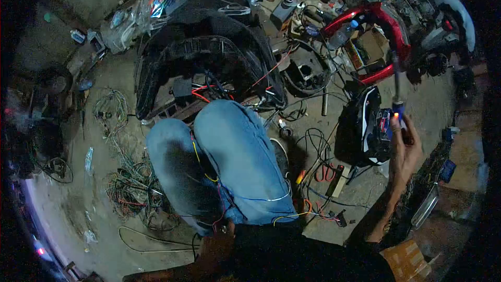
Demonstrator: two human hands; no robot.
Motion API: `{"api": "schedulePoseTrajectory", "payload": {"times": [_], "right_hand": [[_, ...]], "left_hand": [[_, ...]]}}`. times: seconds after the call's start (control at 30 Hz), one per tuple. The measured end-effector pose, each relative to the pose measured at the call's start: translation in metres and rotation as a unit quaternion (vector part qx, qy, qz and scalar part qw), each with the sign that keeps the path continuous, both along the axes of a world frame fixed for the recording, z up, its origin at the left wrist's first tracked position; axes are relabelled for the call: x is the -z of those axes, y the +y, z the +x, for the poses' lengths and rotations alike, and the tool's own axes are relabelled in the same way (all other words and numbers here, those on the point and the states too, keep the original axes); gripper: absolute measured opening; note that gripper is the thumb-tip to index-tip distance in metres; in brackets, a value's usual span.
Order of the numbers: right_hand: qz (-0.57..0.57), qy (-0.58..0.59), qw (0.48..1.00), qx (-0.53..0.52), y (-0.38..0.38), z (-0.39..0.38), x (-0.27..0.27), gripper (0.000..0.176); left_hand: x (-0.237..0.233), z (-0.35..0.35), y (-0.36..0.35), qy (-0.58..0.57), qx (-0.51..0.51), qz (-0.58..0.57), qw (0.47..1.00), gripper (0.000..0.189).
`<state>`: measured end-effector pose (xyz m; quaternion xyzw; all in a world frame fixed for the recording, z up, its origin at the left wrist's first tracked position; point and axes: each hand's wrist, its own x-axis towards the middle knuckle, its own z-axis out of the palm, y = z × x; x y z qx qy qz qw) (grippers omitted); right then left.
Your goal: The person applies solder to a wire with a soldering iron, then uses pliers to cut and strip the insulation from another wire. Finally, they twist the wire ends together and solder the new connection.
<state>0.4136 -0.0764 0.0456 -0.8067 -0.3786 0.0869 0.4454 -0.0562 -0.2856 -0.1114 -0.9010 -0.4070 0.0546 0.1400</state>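
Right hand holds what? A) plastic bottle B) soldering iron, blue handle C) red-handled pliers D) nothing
B: the right hand is raised and closed around a soldering iron at its blue handle, with the metal shaft pointing up.

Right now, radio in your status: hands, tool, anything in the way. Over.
Right hand gripping soldering iron, tip up. Left hand low at wires, grip unclear. Knees between hands.

Red panel [389, 26], black fairing [209, 47], wire tangle [130, 188]
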Motion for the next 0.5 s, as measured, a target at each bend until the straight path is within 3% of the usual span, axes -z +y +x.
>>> {"api": "schedulePoseTrajectory", "payload": {"times": [0.07,0.13,0.17,0.27,0.33,0.5], "right_hand": [[-0.087,0.094,0.992,0.011,-0.005,-0.002,0.004,0.047],[-0.060,0.145,0.988,0.016,-0.006,-0.007,0.022,0.047],[-0.047,0.171,0.984,0.018,-0.006,-0.012,0.034,0.047],[0.036,0.188,0.981,0.009,-0.007,-0.013,0.068,0.038],[0.093,0.253,0.963,0.029,-0.013,-0.005,0.090,0.032],[0.118,0.263,0.955,0.065,-0.003,-0.029,0.090,0.037]], "left_hand": [[0.008,0.004,-0.005,0.017,-0.016,0.023,0.999,0.040],[0.009,0.005,-0.005,-0.002,-0.057,-0.064,0.996,0.042],[-0.005,0.006,0.007,-0.044,-0.079,-0.172,0.981,0.042],[-0.061,0.002,0.066,-0.161,-0.131,-0.476,0.855,0.044],[-0.080,0.000,0.092,-0.178,-0.135,-0.606,0.763,0.045],[-0.104,-0.001,0.140,-0.128,-0.092,-0.743,0.651,0.047]]}}
